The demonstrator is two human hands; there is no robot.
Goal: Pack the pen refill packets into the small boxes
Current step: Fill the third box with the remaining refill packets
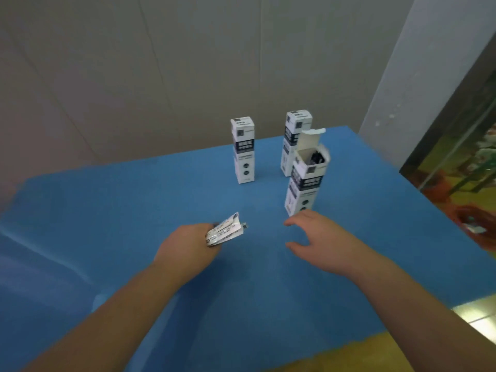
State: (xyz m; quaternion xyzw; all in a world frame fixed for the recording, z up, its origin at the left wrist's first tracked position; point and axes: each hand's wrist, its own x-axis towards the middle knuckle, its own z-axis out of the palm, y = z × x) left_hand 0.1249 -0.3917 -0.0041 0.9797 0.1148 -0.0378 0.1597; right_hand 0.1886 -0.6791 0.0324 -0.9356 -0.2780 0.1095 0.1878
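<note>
Over the blue mat (pixel 134 210), the left hand (pixel 185 245) grips a refill packet (pixel 224 230); the right hand (pixel 319 241), fingers spread and empty, hovers just before the open box (pixel 306 181); two closed boxes (pixel 243 150) stand behind

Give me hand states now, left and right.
Left hand: closed on a pen refill packet.
Right hand: open, empty, fingers spread just below the open small box.

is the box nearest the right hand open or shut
Open. The nearest box stands upright with its top flap raised, and dark contents show inside the mouth. The right hand is beside its base.
</note>
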